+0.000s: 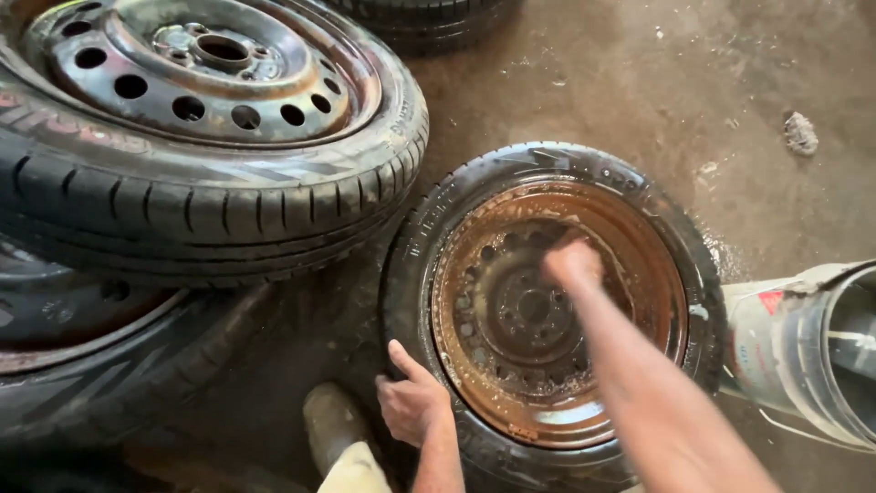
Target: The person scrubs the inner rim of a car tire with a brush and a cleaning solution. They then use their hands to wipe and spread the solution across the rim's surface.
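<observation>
On floor: rusty wet wheel point(547, 301); left hand point(412, 402) fingers grip tyre; right hand point(572, 263) blurred, fingers unclear.

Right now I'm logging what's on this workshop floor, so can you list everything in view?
rusty wheel: one, black tyre on a wet rust-brown rim, lying flat at centre.
stacked wheel: one, black tyre with dark steel rim, top left, resting on other tyres.
lower tyres: at least one, black, bottom left under the stack.
far tyre: one, black, top edge, mostly cut off.
bucket: one, white, right edge, tipped on its side.
floor: grey concrete, stained and wet.
shoe: one, dirty tan, bottom centre.
left hand: on the rusty wheel's tyre edge.
right hand: blurred, inside the rim.
</observation>
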